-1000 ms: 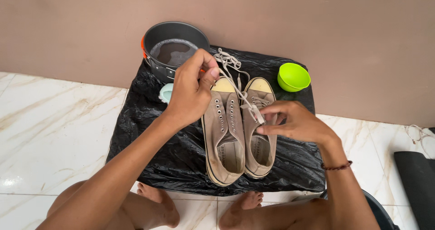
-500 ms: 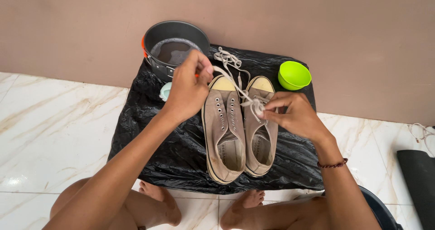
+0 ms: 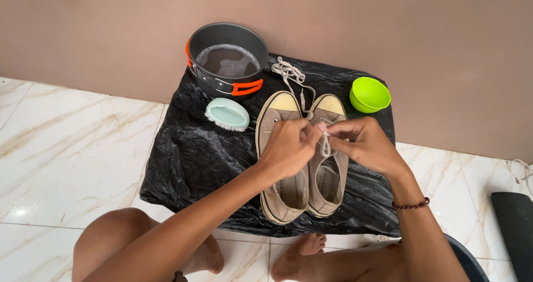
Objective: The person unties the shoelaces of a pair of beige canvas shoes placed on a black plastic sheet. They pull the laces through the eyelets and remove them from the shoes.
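Observation:
Two grey-brown canvas shoes with cream toe caps lie side by side on a black plastic sheet [image 3: 189, 160]: the left shoe [image 3: 280, 187] and the right shoe [image 3: 328, 176]. My left hand [image 3: 290, 147] and my right hand [image 3: 361, 143] meet over the right shoe's lacing. Both pinch a white shoelace [image 3: 325, 143] between the fingertips. A loose white lace [image 3: 288, 74] lies bunched beyond the toes.
A dark pot [image 3: 227, 60] with orange handles holds cloudy water at the sheet's far edge. A pale green scrub brush [image 3: 226, 114] lies beside it. A lime green bowl [image 3: 370, 94] stands at the far right. Behind is a brown wall; around is marble floor. My bare feet [image 3: 302, 251] rest below.
My left hand has come down from near the pot to the right shoe and now meets my right hand on the lace. The brush it hid now shows.

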